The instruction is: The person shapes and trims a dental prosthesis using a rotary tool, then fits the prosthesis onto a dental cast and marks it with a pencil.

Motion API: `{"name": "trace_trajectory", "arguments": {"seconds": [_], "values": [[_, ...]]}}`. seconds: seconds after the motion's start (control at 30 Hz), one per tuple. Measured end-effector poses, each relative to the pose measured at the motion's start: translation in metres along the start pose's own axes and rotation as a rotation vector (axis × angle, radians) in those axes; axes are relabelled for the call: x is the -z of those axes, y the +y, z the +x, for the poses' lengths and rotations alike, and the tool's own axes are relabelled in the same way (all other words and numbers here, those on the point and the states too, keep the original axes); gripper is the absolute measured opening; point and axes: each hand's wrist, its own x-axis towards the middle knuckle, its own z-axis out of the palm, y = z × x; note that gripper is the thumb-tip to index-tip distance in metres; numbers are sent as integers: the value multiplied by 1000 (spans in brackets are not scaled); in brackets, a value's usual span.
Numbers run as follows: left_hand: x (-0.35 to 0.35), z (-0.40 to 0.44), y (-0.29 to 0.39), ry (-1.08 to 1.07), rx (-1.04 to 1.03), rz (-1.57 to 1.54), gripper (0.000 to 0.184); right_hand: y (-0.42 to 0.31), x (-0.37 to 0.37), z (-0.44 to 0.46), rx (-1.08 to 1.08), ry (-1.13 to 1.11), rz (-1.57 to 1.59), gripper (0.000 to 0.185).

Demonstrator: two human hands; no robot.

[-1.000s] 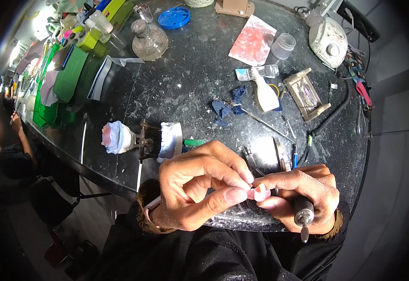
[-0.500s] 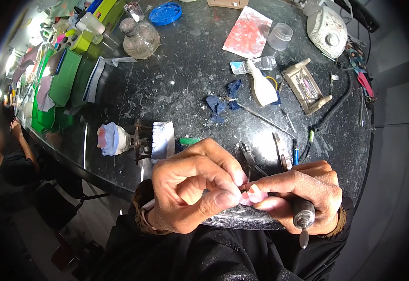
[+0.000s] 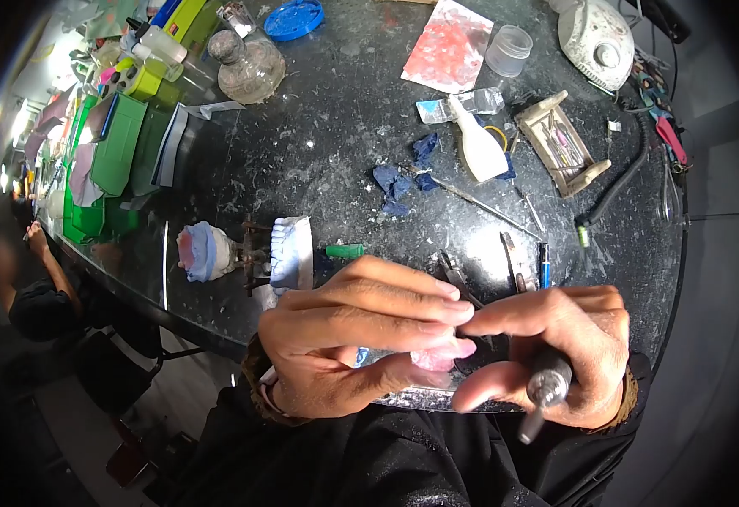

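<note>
1. Head view, far left: one co-worker's forearm (image 3: 58,269), well apart from the person's own hands; green bin (image 3: 120,148) on the worktop (image 3: 327,152).
2. Blue-and-pink cast (image 3: 206,252), joined by a dark metal frame (image 3: 255,252) to a white toothed cast (image 3: 292,253). Green cap (image 3: 344,250) just beside.
3. Left hand (image 3: 327,338), one. Grip closed on the pink piece, thumb beneath, fingers above and partly hiding it.
4. Pink piece (image 3: 434,358), one, small, over the worktop's near edge. Handling note: pinch by the rims with light, even pressure; a thin wall may flex or crack if squeezed.
5. Right hand (image 3: 585,338), one. Grip wrapped about a handpiece (image 3: 550,380); forefinger and thumb parted, forefinger by the left fingertips. Handling note: steady one hand against the other; hold the handpiece's metal tip (image 3: 531,426) clear of skin and sleeve. Whether it spins, cannot tell.
6. Beyond the hands: blue pen (image 3: 544,265); white bottle (image 3: 481,154); tool tray (image 3: 588,178), tools within.
</note>
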Motion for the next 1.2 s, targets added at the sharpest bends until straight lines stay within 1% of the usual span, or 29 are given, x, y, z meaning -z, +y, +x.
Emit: {"name": "trace_trajectory", "arguments": {"seconds": [0.03, 0.07, 0.13, 0.17, 0.23, 0.37, 0.43, 0.47, 0.57, 0.73, 0.93, 1.2], "values": [[1, 0, 0, 4, -20, 35, 19, 1, 4, -3, 36, -27, -171, 55], [0, -1, 2, 9, -3, 50, 18, 2, 3, -6, 36, -3, -315, 57], [-2, -4, 6, 17, 32, 76, 17, -6, 6, -7, -32, -62, -548, 61], [1, -3, 4, -13, -21, 98, 18, -8, 5, -7, -48, -68, -584, 61], [0, -3, 5, -18, -35, 137, 19, -10, 4, -8, -82, -80, -654, 61], [-3, -4, 2, -3, -60, 151, 24, -12, 2, -10, -123, -110, -677, 60], [-4, -1, 1, -22, -85, 246, 26, -12, 1, -10, -134, -133, -692, 59], [-5, 1, 1, -33, -98, 294, 28, -12, -1, -10, -129, -110, -691, 59], [-6, -3, 1, 18, -48, 167, 25, -11, -4, -11, -120, -65, -690, 58], [-6, -3, 2, -1, -33, 195, 23, -13, -1, -13, -135, -115, -702, 56], [-8, -3, 2, 13, -26, 206, 22, -13, -2, -13, -132, -93, -694, 55], [-6, -2, 1, -4, -35, 209, 23, -13, -1, -13, -141, -124, -707, 55]]}}
